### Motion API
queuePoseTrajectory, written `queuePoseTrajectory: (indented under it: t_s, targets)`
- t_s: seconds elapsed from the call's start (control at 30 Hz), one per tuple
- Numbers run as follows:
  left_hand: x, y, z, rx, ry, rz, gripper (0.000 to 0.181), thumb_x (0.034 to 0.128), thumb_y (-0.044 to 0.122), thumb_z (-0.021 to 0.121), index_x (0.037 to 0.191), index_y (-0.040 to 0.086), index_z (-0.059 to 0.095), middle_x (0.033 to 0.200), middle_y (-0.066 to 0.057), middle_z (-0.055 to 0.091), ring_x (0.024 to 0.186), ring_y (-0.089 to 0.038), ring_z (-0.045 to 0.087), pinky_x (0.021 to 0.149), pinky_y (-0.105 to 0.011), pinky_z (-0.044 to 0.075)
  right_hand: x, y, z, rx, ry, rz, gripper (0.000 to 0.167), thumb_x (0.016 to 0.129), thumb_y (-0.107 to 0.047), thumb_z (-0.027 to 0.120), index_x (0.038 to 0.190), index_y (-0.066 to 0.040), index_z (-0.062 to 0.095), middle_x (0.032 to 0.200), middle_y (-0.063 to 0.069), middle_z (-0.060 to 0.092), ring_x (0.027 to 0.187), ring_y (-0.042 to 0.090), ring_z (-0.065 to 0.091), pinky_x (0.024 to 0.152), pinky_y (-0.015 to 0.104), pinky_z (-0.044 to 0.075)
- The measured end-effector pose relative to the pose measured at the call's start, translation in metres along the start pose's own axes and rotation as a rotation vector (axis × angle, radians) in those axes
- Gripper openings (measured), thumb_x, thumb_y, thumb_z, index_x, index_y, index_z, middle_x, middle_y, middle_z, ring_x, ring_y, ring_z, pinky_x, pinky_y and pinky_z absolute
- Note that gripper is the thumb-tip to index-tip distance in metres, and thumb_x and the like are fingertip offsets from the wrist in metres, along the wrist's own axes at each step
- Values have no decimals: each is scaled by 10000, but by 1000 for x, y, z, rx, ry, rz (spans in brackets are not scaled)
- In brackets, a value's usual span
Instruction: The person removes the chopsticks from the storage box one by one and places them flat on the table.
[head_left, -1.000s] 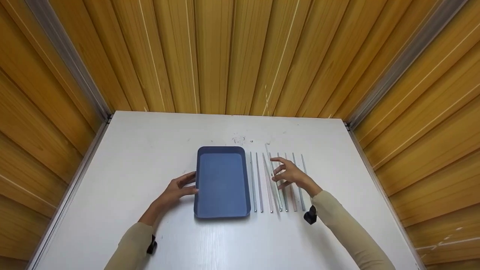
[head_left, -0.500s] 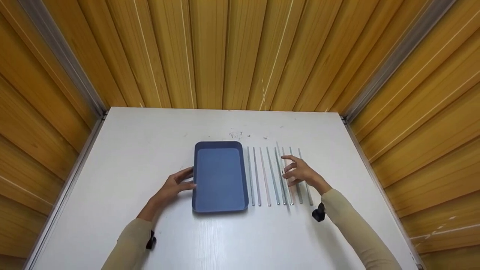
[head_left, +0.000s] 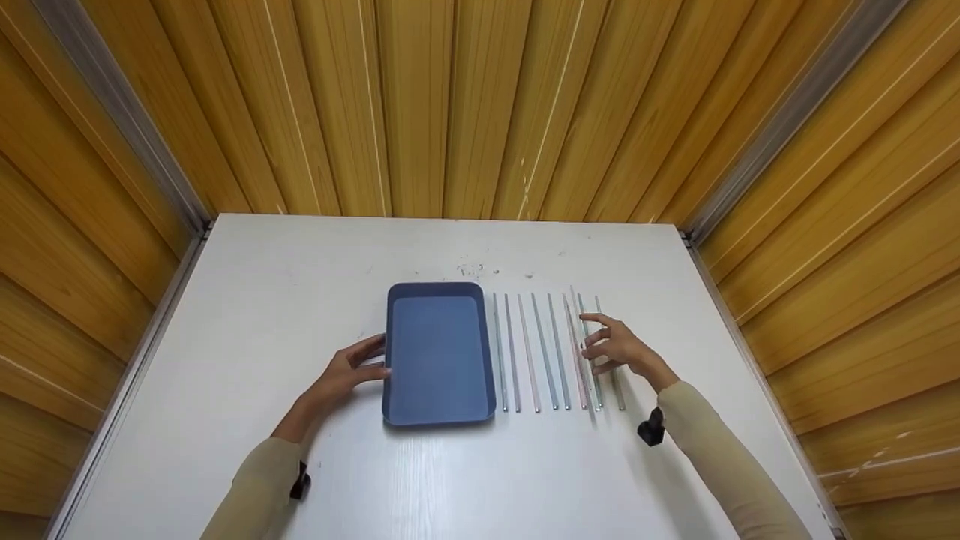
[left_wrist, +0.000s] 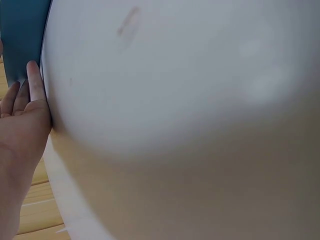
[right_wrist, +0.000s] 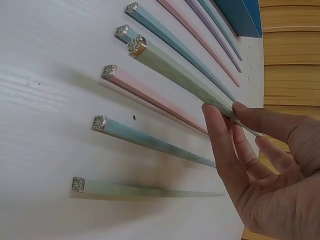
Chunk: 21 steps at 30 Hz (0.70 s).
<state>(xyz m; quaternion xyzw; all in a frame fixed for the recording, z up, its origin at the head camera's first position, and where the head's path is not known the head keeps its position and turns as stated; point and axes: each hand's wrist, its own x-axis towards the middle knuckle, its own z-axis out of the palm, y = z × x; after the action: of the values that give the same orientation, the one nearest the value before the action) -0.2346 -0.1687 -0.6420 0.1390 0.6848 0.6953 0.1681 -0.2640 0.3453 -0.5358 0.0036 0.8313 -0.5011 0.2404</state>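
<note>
My right hand (head_left: 613,346) pinches a pale green chopstick (right_wrist: 175,72) between thumb and fingers, its patterned metal end toward the near side. That chopstick is held above the row, over the right part. Under and around it lie a pink chopstick (right_wrist: 145,96), a blue chopstick (right_wrist: 150,139) and another green chopstick (right_wrist: 135,191), spaced apart. At the left, a blue rectangular tray (head_left: 387,315) stands on the table. My left hand (head_left: 339,381) touches the tray's left side with extended fingers (left_wrist: 34,82); some fingertips are hidden by the tray.
Several more chopsticks (head_left: 512,352) lie roughly parallel just right of the tray, pointing away from me. The white table (head_left: 300,285) is bounded by wood-patterned walls (head_left: 420,112) at the back and sides. Small dark marks spot its far half.
My right hand has moved rightward along the row, carrying the green chopstick with it. The left hand stays at the tray's side. The head view has tilted slightly.
</note>
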Motion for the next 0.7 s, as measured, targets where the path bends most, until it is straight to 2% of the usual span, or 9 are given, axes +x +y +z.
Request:
queuePoseTrajectory:
  t_s: [0.33,0.7]
  targets:
    - [1,-1,-1,2,8,-21,781,927,65,737,1580,-14,317,1620,-275,342,1511,-450,323,1092,-216,492,2,7,-9,-25,16,11,774,933,36,660,1595,-26,263,1225,277,545,986,283,703,719,416,663]
    - [-1,0,-1,-4,-5,-13,782,930,55,731,1577,-38,303,1609,-296,347,1502,-466,328,1089,-217,495,0,18,-22,-27,24,10,782,925,42,667,1586,3,251,1190,278,561,942,259,704,718,424,662]
